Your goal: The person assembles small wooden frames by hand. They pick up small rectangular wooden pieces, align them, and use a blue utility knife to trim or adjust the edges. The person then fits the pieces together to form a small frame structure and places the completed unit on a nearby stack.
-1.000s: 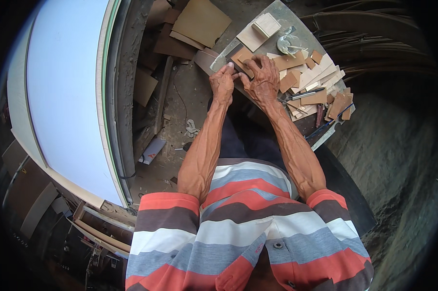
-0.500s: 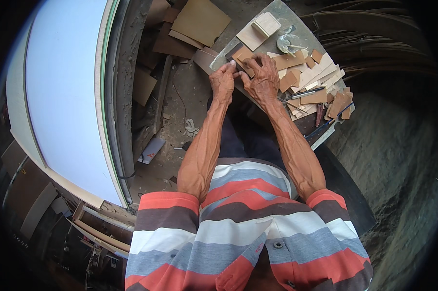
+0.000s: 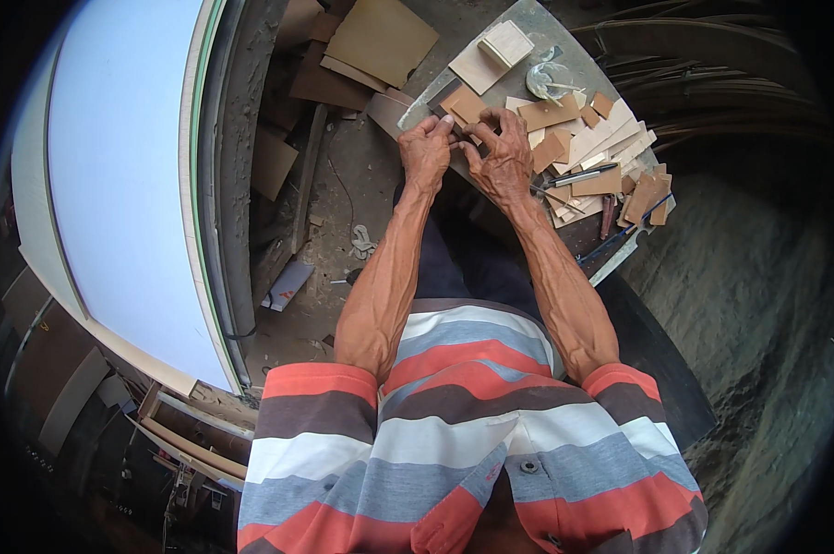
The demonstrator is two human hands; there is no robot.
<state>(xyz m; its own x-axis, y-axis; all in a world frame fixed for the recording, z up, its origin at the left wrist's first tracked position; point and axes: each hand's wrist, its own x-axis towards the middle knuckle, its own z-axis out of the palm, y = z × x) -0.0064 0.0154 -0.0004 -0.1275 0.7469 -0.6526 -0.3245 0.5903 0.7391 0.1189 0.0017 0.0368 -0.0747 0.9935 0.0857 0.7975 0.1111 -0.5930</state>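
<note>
Both hands pinch a flat tan wood piece over scattered offcuts.

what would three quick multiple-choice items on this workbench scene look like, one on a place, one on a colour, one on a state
1. Where is the heap of small wooden pieces?
A. on the ground beside the white panel
B. on the bench, on the side of the right hand
C. on the person's lap

2. What colour is the large curved panel on the person's left?
A. white
B. red
C. green

3. How are the hands placed?
A. hanging at the sides
B. one raised overhead
C. close together at the bench edge

Answers: 1 B, the pieces lie on the grey bench beyond the right hand; 2 A, its face is plain white; 3 C, the left hand and the right hand meet over a small brown piece.
</note>
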